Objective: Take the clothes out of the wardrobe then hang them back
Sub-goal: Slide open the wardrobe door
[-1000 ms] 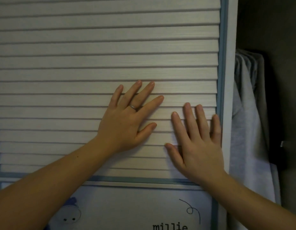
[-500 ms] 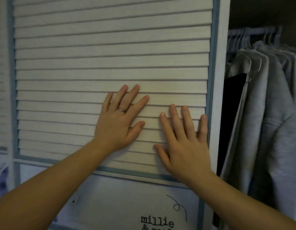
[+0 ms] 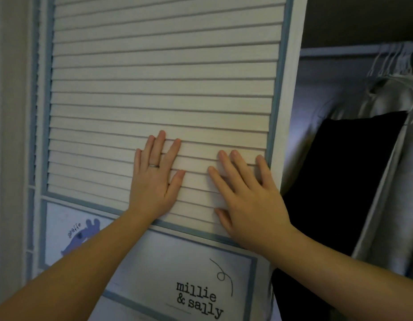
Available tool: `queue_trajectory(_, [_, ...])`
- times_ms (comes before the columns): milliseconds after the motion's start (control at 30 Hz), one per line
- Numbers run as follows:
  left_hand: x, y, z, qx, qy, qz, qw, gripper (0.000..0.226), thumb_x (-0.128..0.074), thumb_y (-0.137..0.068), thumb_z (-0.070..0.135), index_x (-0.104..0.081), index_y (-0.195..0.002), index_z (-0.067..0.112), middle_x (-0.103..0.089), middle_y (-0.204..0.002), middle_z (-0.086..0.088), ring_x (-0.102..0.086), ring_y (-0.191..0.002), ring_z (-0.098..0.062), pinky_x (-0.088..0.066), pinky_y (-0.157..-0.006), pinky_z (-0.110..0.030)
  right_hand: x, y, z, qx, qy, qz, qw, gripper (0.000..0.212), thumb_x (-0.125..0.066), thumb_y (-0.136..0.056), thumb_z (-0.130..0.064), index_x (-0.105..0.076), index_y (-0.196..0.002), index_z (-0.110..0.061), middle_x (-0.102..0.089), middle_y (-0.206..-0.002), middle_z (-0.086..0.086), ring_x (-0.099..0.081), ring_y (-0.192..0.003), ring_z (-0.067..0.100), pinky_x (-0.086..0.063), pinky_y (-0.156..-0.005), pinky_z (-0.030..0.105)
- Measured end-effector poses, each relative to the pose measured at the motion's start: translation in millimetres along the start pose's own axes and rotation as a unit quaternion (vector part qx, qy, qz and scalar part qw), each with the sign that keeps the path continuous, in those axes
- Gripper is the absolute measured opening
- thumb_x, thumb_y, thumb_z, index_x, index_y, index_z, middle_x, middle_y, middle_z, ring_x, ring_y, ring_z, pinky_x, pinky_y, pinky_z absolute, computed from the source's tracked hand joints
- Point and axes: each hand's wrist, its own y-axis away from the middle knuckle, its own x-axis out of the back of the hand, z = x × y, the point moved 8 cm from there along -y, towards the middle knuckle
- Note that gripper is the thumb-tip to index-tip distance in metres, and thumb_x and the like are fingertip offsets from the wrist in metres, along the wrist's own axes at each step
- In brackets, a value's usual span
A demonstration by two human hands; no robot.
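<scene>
A white louvred sliding wardrobe door [image 3: 159,72] with blue trim fills the view. My left hand [image 3: 154,179], wearing a ring, lies flat on the slats with its fingers straight. My right hand [image 3: 245,193] presses flat on the slats beside the door's right edge. To the right the wardrobe stands open. A black garment [image 3: 344,181] and a light grey garment [image 3: 390,193] hang there on white hangers [image 3: 386,59] from a rail [image 3: 339,52].
The door's lower panel [image 3: 177,269] carries the words "millie & sally". A second door panel [image 3: 62,230] with a purple animal drawing sits behind at the left. A pale wall [image 3: 8,135] borders the far left.
The door has slid left under both flat hands. The opening on the right has widened, showing the rail, the hangers and the black garment.
</scene>
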Motion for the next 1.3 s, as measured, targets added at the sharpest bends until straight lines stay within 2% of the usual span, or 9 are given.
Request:
queue_trajectory(167, [1,14,-36,0.079,0.033,0.01,0.996,0.059,-0.03,-0.1,0.042,-0.018,-0.157,0.032,-0.002,-0.167,0.004,0.002,-0.153,-0.02,-0.006,-0.122,-0.052,-11,-7,-15,0.086,0.007,0.012,0.996,0.072,-0.047,-0.09,-0.045,-0.032,-0.152,-0.012,-0.014,-0.162,0.016,-0.011,-0.15,0.033,-0.013,-0.118,0.056])
queue_trajectory(400, [-2,34,-65,0.171,0.047,0.014,0.984,0.061,-0.023,-0.099,0.045,-0.007,-0.157,0.036,0.004,-0.167,0.003,0.006,-0.153,-0.018,-0.003,-0.123,-0.049,-17,-12,-48,0.115,-0.021,0.099,0.988,0.063,-0.043,-0.095,-0.05,-0.042,-0.147,-0.013,-0.024,-0.159,0.014,-0.014,-0.149,0.033,-0.015,-0.116,0.061])
queue_trajectory(567, [-5,52,-81,0.179,0.048,0.01,0.983,0.066,-0.025,-0.097,0.054,-0.001,-0.156,0.036,0.007,-0.166,0.002,0.009,-0.152,-0.016,-0.002,-0.123,-0.045,-20,-27,-65,0.12,-0.032,0.125,0.984,0.063,-0.042,-0.096,-0.052,-0.044,-0.146,-0.014,-0.026,-0.159,0.014,-0.015,-0.149,0.033,-0.016,-0.116,0.062])
queue_trajectory(933, [-2,56,-103,0.184,0.034,-0.006,0.982,0.067,-0.023,-0.098,0.055,0.002,-0.157,0.035,0.011,-0.166,0.003,0.011,-0.152,-0.015,0.002,-0.123,-0.04,-27,-45,-82,0.12,-0.041,0.125,0.984,0.065,-0.04,-0.096,-0.054,-0.041,-0.148,-0.015,-0.028,-0.158,0.015,-0.017,-0.149,0.034,-0.016,-0.115,0.063])
queue_trajectory(1100, [4,55,-99,0.197,0.022,-0.045,0.979,0.067,-0.02,-0.097,0.059,0.005,-0.156,0.037,0.013,-0.166,0.003,0.011,-0.152,-0.016,-0.001,-0.123,-0.046,-21,-43,-81,0.136,-0.061,0.119,0.982,0.063,-0.041,-0.096,-0.053,-0.043,-0.147,-0.017,-0.027,-0.159,0.012,-0.017,-0.149,0.031,-0.015,-0.115,0.063])
queue_trajectory(1200, [17,54,-88,0.208,0.016,-0.061,0.976,0.066,-0.019,-0.097,0.059,0.003,-0.156,0.039,0.016,-0.165,0.004,0.013,-0.152,-0.016,-0.001,-0.123,-0.048,-13,-37,-76,0.174,-0.087,0.126,0.973,0.062,-0.04,-0.097,-0.053,-0.036,-0.151,-0.022,-0.022,-0.161,0.01,-0.013,-0.15,0.03,-0.014,-0.115,0.064])
queue_trajectory(1300, [35,42,-53,0.167,0.012,-0.044,0.985,0.064,-0.023,-0.099,0.056,0.0,-0.157,0.039,0.016,-0.165,0.006,0.015,-0.151,-0.016,-0.001,-0.124,-0.046,-5,-26,-57,0.206,-0.095,0.134,0.965,0.063,-0.04,-0.098,-0.053,-0.029,-0.153,-0.026,-0.017,-0.162,0.007,-0.01,-0.15,0.03,-0.016,-0.114,0.064])
